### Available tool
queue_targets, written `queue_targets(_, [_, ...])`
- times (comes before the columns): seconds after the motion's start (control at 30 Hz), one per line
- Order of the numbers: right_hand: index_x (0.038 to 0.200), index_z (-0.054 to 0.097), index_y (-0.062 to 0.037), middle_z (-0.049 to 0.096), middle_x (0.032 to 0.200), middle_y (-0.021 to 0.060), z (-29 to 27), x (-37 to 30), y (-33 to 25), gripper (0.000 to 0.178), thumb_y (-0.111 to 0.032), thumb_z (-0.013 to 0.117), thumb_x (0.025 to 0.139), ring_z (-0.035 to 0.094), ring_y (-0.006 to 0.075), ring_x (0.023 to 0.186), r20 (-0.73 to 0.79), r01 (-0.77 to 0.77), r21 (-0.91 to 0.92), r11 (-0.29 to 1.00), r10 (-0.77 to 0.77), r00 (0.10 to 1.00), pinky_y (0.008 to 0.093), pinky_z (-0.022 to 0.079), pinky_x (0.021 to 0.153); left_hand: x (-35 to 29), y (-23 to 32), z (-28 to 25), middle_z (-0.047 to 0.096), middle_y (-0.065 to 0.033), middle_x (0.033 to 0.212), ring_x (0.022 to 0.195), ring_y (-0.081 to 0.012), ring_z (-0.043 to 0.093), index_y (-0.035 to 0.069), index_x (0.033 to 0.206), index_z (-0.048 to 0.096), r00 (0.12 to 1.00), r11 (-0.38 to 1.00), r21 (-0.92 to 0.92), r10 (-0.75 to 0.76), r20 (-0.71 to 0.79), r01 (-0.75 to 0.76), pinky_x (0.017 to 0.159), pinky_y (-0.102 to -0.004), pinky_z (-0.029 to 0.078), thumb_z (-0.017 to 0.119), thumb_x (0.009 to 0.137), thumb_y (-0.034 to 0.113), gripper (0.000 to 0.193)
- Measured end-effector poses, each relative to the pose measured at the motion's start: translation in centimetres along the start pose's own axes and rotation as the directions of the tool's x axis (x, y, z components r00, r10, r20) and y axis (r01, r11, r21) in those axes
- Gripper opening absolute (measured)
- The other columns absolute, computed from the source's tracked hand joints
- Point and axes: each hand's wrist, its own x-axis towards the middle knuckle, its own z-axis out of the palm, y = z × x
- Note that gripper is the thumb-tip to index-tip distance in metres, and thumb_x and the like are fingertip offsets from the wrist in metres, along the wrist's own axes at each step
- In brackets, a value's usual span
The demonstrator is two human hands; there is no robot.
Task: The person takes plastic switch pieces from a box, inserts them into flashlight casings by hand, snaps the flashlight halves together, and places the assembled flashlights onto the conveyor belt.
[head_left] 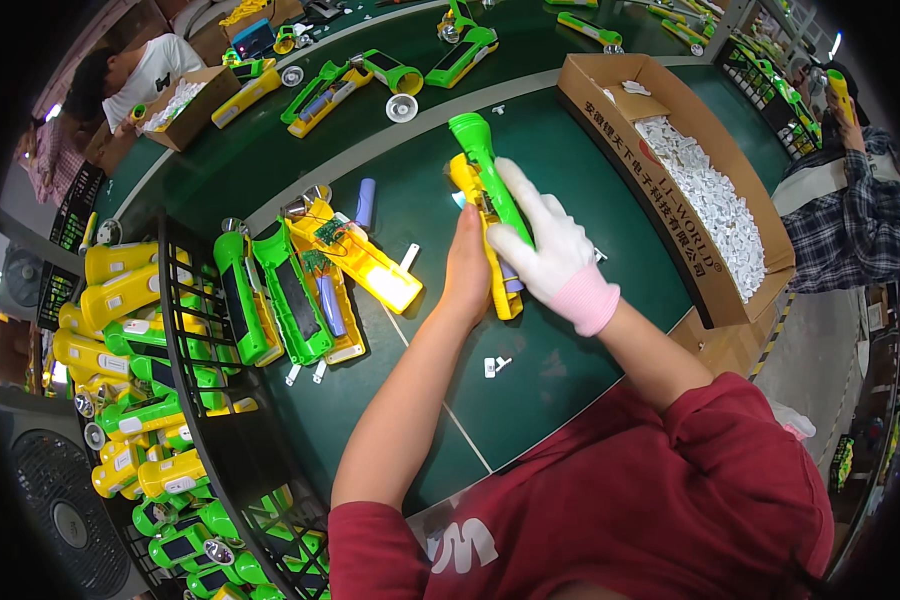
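My bare left hand (pixel 467 262) grips a yellow flashlight shell half (pixel 508 302) above the green table. Over it, my right hand (pixel 552 245), in a white glove with a pink cuff, is closed on a green flashlight shell half (pixel 473 138). The two halves lie lengthwise against each other, a little apart at the head end. Part of a light purple battery (pixel 511 275) shows inside the yellow half. Left of my hands lie an open yellow shell half (pixel 375 270) with a circuit board, a loose battery (pixel 366 203) and an open green shell (pixel 288 290).
A black crate (pixel 185 370) heaped with green and yellow flashlights stands left. At right is a cardboard box (pixel 610 140) of small white plastic parts. Small white pieces (pixel 495 367) lie near me. Flashlight parts sit on a belt (pixel 520 85) beyond; other people work nearby.
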Motion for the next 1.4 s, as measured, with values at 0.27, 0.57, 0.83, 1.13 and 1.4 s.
queue_targets(0.27, [0.139,0.025,-0.0239,0.048,0.093,0.0215,2.4,-2.0,0.5,0.063,-0.037,0.049,0.083,0.057,0.0386,0.069,-0.029,-0.010,-0.053,0.999,0.009,1.000,0.0450,0.047,0.065,0.6,0.0,-0.3,0.053,-0.0083,0.105,0.097,-0.0209,0.054,0.010,0.121,0.040,0.997,0.993,-0.094,0.073,-0.040,-0.077,0.085,-0.0372,0.046,0.031,0.094,0.048,0.047])
queue_targets(0.57, [0.140,0.023,-0.0229,0.050,0.091,0.0201,2.2,-1.5,-0.3,0.061,-0.035,0.046,0.085,0.057,0.0384,0.064,-0.002,0.014,-0.203,0.979,-0.015,1.000,0.0468,0.047,0.059,-0.1,1.1,0.5,0.052,-0.0077,0.104,0.096,-0.0186,0.052,0.009,0.120,0.039,0.998,0.988,-0.144,0.067,0.015,-0.064,0.086,-0.0347,0.044,0.030,0.096,0.043,0.042])
queue_targets(0.83, [0.140,0.024,-0.0220,0.051,0.087,0.0192,2.5,-2.2,0.3,0.059,-0.035,0.045,0.086,0.057,0.0375,0.060,-0.041,0.056,-0.207,0.977,-0.066,0.997,0.0455,0.047,0.056,0.6,0.3,-0.4,0.055,-0.0126,0.104,0.099,-0.0231,0.055,0.005,0.117,0.042,0.998,0.989,-0.133,0.057,-0.016,-0.058,0.087,-0.0385,0.046,0.028,0.096,0.042,0.045])
queue_targets(1.13, [0.138,0.030,-0.0190,0.051,0.088,0.0181,2.1,-2.2,-0.1,0.056,-0.033,0.046,0.085,0.057,0.0360,0.059,-0.057,0.085,-0.145,0.986,-0.095,0.994,0.0436,0.047,0.055,-0.2,1.6,0.7,0.056,-0.0123,0.102,0.095,-0.0216,0.055,0.005,0.114,0.042,0.999,0.978,-0.209,0.021,0.026,-0.016,0.084,-0.0366,0.047,0.025,0.096,0.044,0.046])
queue_targets(1.4, [0.136,0.032,-0.0168,0.052,0.090,0.0180,2.1,-2.2,-0.1,0.055,-0.029,0.047,0.084,0.057,0.0362,0.061,-0.046,0.076,-0.114,0.991,-0.081,0.996,0.0436,0.047,0.058,-0.2,1.4,0.3,0.054,-0.0136,0.109,0.102,-0.0239,0.053,0.003,0.119,0.041,0.999,0.987,-0.161,0.030,0.043,-0.022,0.089,-0.0393,0.046,0.020,0.092,0.053,0.060])
